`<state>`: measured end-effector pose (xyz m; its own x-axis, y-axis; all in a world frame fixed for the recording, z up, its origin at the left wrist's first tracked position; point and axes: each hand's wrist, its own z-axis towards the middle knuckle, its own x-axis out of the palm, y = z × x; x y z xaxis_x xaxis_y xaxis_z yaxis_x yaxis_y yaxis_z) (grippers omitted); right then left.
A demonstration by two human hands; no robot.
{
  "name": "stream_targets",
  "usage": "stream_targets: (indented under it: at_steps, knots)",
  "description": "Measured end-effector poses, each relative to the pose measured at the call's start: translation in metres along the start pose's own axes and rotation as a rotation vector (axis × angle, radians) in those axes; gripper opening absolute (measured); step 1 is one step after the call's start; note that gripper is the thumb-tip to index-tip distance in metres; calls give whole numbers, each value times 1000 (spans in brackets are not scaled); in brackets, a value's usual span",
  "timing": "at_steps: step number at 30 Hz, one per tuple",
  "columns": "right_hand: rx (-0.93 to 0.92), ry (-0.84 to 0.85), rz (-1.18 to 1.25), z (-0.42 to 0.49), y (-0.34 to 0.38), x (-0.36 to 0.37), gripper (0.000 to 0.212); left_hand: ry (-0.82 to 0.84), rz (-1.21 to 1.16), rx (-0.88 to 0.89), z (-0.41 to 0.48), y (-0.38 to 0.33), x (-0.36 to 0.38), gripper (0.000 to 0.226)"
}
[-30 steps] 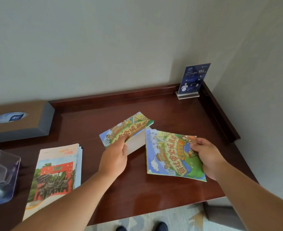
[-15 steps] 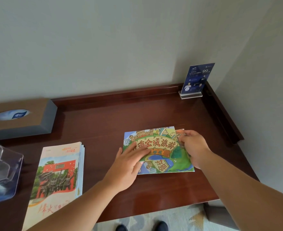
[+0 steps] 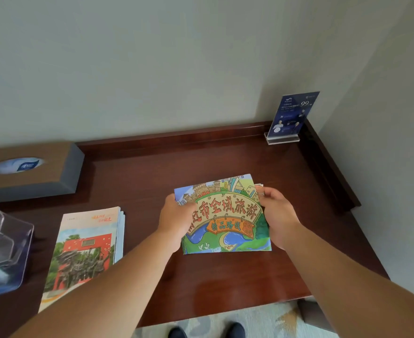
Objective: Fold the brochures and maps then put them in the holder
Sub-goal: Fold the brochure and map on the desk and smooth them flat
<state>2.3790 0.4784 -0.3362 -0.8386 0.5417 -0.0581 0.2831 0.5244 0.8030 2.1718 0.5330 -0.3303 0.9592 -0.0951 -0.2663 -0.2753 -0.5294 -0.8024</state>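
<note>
A folded colourful cartoon map with red Chinese lettering is held between both hands over the middle of the dark wooden desk. My left hand grips its left edge, thumb on the front. My right hand grips its right edge near the top corner. A stack of brochures with a red monument picture lies flat on the desk to the left. A clear plastic holder stands at the far left edge, partly cut off by the frame.
A brown and grey tissue box sits at the back left. A blue sign in an acrylic stand stands in the back right corner. A raised wooden rim runs along the desk's back and right sides. Walls close both sides.
The map went from half open to folded shut and pressed flat. Now both hands grip its side edges and it is tilted up toward me.
</note>
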Motion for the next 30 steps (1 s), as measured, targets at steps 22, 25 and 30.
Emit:
stream_targets:
  at_steps: [22,25,30]
  knots:
    - [-192,79,-7,-30,22,18,68,104,-133,245,-11,-9,-3,36]
    - [-188,78,-59,-25,24,20,60,123,-98,234,-10,-5,-5,41]
    - [-203,-31,-271,-16,37,21,34,165,-76,168,-6,-8,-9,32]
